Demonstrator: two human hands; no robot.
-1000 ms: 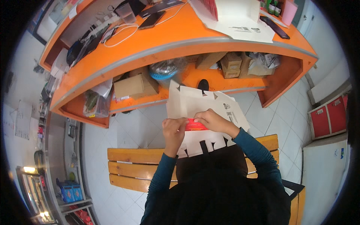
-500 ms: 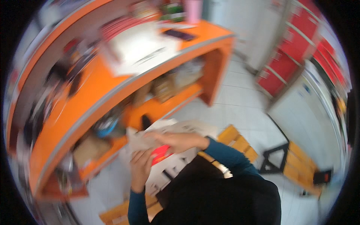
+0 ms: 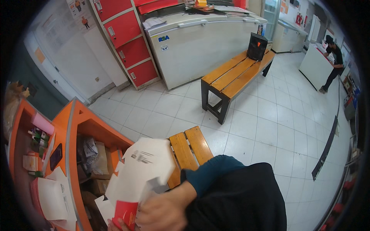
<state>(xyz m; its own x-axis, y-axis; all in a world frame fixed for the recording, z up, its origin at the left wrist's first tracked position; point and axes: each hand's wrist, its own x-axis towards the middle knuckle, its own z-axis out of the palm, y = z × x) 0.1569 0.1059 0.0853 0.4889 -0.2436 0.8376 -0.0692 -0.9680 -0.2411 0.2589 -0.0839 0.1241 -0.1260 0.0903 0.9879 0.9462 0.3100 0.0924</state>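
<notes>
At the lower edge of your view, the white cardboard sheet with its red piece sits beside the orange counter, your right hand close against the red. Half a second back you faced the counter more squarely, with both hands nearer mid-picture; now your view has swung right, pushing the counter to the left and bringing in the chest freezer, the far bench with its black speaker, and 1 co-worker leaning over a white unit. Your right hand is blurred, its fingers seemingly curled, so you cannot tell whether it is clamped on anything. Your left hand shows only fingertips at the red piece's lower end (the rest is cut off by the frame), and its grip cannot be told either. As for print, the sheet bears a small dark emblem and several dark lines, too fine to read; the red piece has faint yellowish marks, and the freezer carries 1 blue-lettered sticker. The sheet looks matt and off-white, its outline angled and notched, partly overlapping the near bench; the red piece is plain and bright.
</notes>
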